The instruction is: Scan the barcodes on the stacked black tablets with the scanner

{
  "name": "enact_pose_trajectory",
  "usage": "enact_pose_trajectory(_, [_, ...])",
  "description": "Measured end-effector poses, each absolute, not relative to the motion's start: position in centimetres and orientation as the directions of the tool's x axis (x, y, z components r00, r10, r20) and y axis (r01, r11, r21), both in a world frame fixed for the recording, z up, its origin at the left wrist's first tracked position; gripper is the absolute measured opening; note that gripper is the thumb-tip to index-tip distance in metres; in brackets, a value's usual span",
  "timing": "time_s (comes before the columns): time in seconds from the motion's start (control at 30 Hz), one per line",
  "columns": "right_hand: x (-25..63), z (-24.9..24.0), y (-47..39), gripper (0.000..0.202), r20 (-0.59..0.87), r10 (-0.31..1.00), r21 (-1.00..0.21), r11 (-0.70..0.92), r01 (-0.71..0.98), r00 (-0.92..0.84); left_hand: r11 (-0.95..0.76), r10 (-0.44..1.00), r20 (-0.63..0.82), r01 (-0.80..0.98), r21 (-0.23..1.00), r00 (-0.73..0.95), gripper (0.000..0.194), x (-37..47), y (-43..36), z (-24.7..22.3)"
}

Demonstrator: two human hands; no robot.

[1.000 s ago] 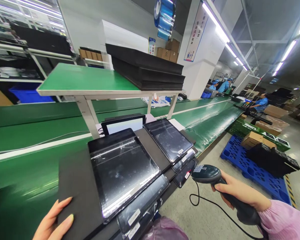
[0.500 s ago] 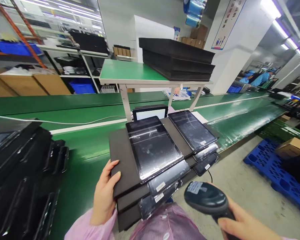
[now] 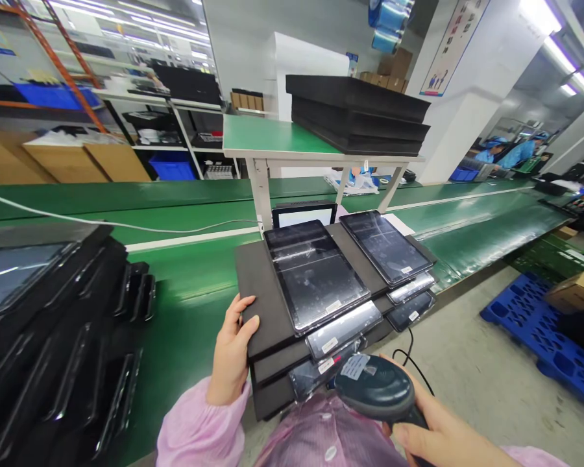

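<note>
Several black foam trays [image 3: 267, 305] lie stacked and staggered on the green bench, with dark tablets in clear film on them. One large tablet [image 3: 316, 275] lies on the left of the top tray, another [image 3: 385, 248] on its right; lower ones stick out in front with white labels. My left hand [image 3: 233, 350] grips the top tray's left edge, thumb on top. In my right hand [image 3: 433, 415] is a dark barcode scanner [image 3: 377, 387], its head by the lower front tablets, where a small red light shows beside a label.
More stacked trays with tablets [image 3: 34, 279] stand at the left. Behind are a lit screen [image 3: 305, 216] and a raised green shelf [image 3: 267, 136] holding black trays [image 3: 357, 120]. A blue pallet [image 3: 540, 331] lies on the floor; people in blue work far right.
The scanner in my right hand has moved left, closer to the front tablets, and a red light now shows there. My left hand still grips the tray; the view has shifted slightly.
</note>
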State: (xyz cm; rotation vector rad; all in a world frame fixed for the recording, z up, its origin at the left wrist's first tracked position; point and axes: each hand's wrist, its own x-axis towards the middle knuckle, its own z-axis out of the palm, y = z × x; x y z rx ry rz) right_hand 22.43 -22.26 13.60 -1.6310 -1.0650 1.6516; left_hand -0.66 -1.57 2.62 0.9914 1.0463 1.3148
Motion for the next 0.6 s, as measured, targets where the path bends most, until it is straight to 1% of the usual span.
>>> enact_pose_trajectory(0.1, [22.2,13.5,-22.4,0.1,-0.531,0.843,-0.846,-0.52,0.122,-0.085,0.034,0.999,-0.038,-0.271,0.962,-0.012,0.04,-0.7,-1.6,2.7])
enact_pose_trajectory(0.27, [22.1,13.4,-22.5,0.096,-0.523,0.849,-0.851,-0.516,0.098,-0.077,0.016,1.0,-0.02,-0.25,0.968,-0.013,0.04,-0.7,-1.5,2.8])
enact_pose_trajectory(0.4, [22.9,13.5,-22.4,0.087,-0.506,0.862,-0.862,-0.504,0.052,-0.028,0.041,0.999,-0.045,-0.231,0.972,-0.012,0.042,-0.8,-1.7,2.7])
enact_pose_trajectory(0.47, [24.1,13.9,-22.5,0.078,-0.479,0.876,-0.876,-0.481,0.033,0.061,0.065,0.998,-0.07,-0.217,0.974,-0.012,0.044,-0.9,-1.7,2.6])
enact_pose_trajectory(0.5, [25.0,14.2,-22.7,0.073,-0.457,0.878,-0.884,-0.466,0.035,0.14,0.08,0.997,-0.083,-0.212,0.974,-0.007,0.044,-1.0,-1.6,2.5])
enact_pose_trajectory(0.53, [26.0,14.7,-23.1,0.068,-0.425,0.872,-0.893,-0.448,0.046,0.243,0.089,0.996,-0.091,-0.208,0.974,-0.004,0.045,-1.0,-1.5,2.4])
enact_pose_trajectory(0.6, [28.3,15.8,-23.7,0.062,-0.297,0.816,-0.912,-0.396,0.106,0.495,0.079,0.996,-0.083,-0.19,0.979,-0.015,0.044,-1.1,-1.4,2.4])
